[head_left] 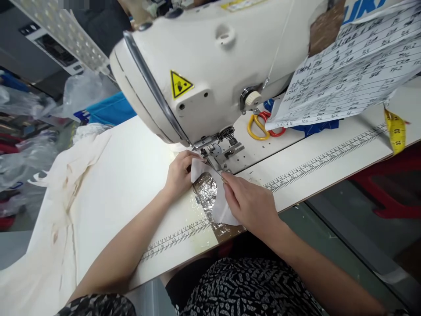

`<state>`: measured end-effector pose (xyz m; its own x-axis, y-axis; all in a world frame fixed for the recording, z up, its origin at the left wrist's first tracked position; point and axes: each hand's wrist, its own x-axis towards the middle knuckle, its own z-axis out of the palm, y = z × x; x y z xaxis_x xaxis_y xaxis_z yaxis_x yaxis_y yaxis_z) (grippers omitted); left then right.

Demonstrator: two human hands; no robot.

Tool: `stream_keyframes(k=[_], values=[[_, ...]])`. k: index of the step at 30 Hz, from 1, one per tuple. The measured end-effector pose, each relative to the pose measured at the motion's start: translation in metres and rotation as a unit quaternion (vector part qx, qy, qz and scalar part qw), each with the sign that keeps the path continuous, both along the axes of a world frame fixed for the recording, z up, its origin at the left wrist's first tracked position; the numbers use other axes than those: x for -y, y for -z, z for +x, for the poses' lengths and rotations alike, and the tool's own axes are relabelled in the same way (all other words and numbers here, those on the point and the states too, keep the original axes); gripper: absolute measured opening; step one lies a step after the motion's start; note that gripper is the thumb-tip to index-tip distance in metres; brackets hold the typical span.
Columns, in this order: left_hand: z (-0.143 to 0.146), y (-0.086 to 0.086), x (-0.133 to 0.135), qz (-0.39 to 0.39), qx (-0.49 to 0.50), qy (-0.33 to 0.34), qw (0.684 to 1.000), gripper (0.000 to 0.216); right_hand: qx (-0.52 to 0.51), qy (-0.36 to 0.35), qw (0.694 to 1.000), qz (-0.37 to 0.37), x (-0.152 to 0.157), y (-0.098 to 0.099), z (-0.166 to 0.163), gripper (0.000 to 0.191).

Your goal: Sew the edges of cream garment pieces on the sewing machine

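A curved strip of white fabric [224,211] runs from under the presser foot of a sewing machine [204,66] toward the front edge of the table. My left hand [180,174] is just left of the needle area, its fingers closed on the upper left end of the strip. On the other side, my right hand [252,204] pinches the strip's right edge, close to the metal presser foot and guide [213,161]. A thin metal piece shows near my right fingertips; whether I hold it is unclear. The needle tip is hidden.
Pale fabric [62,206] lies along the left of the white table [125,184]. Yellow-and-red-handled scissors [258,128] sit behind the needle area. A handwritten sheet [355,72] hangs at right, with a yellow tape measure [395,131] below. A red stool [394,186] stands beyond the table edge.
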<state>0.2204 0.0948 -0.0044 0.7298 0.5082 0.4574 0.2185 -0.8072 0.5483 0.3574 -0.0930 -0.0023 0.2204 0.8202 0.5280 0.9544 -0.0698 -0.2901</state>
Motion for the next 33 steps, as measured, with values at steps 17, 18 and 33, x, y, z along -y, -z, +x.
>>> stream_keyframes(k=[17, 18, 33], values=[[0.0, -0.004, 0.001, 0.001, -0.011, -0.002, 1.0, 0.009, 0.015, -0.012, 0.999, 0.039, -0.013, -0.003, -0.001, 0.028], [0.0, -0.004, 0.001, 0.001, -0.011, -0.003, 1.0, 0.009, 0.017, -0.013, 0.999, 0.038, -0.013, -0.003, 0.0, 0.028], [0.001, -0.003, 0.001, 0.004, -0.032, -0.009, 0.999, 0.009, 0.024, -0.01, 0.999, -0.02, -0.012, -0.003, -0.001, 0.032]])
